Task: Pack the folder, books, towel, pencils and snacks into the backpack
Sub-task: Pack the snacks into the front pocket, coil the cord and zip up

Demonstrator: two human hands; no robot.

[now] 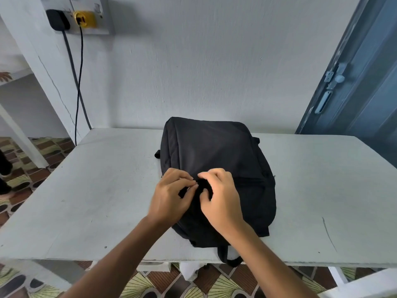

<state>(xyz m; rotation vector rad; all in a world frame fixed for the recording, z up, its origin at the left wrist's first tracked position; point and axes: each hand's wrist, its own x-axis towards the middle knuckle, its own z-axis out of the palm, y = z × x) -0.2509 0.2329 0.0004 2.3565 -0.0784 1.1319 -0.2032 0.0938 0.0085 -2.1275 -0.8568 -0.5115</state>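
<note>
The black backpack (217, 168) lies flat on the pale table (107, 201), a little right of centre, its base toward the wall at 12 o'clock and a strap hanging over the near edge at 6 o'clock. Both hands meet on its upper face: the left hand (171, 195) pinches something small at the seam with thumb and fingers drawn together, and the right hand (222, 198) curls narrowly round a bunch of black fabric just beside it, at 3 o'clock from the left. Whether the pinched thing is a zip pull cannot be told. No folder, books, towel, pencils or snacks show anywhere, so this looks like working the zip, opening or closing. To do it well, the right hand should hold the cloth taut along the zip line while the left draws steadily, keeping loose fabric clear of the teeth. A plug and cables (79, 67) hang on the wall at 10 o'clock
</note>
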